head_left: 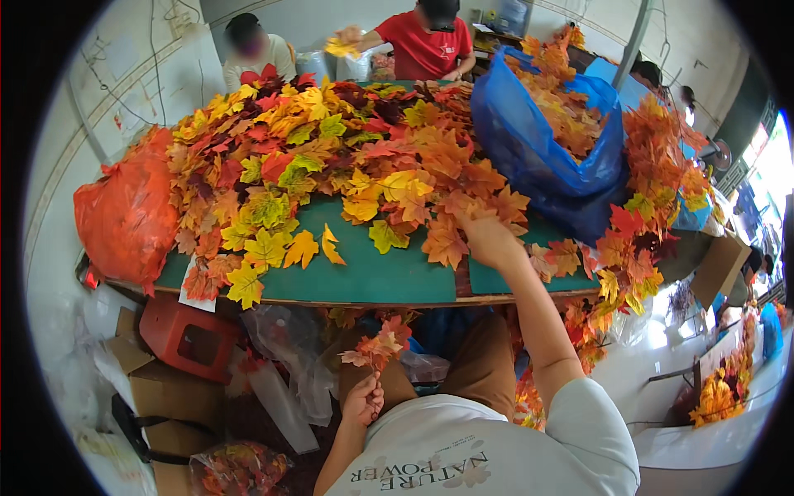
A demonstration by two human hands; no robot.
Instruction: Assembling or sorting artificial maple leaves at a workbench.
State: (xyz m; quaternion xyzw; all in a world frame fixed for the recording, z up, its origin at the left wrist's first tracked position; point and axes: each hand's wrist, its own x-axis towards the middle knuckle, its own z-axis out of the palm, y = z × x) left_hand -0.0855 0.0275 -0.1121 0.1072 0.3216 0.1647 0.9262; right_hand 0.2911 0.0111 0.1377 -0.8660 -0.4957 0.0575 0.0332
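Note:
My left hand is low in front of my lap, its fingers closed round the thin stems of a small bunch of red-orange artificial maple leaves. The leaves point up and away from me. My right hand reaches over the table's near side into a big heap of artificial maple leaves in orange, yellow, red and dark red. Its fingertips are lost among orange leaves, so their grip cannot be made out. An orange leaf lies just left of that hand.
A green-topped table carries the heap. An open blue plastic bag of leaves stands at right, a filled orange bag at left. Beneath are a red plastic stool and cardboard boxes. Across the table, one person holds yellow leaves; another sits alongside.

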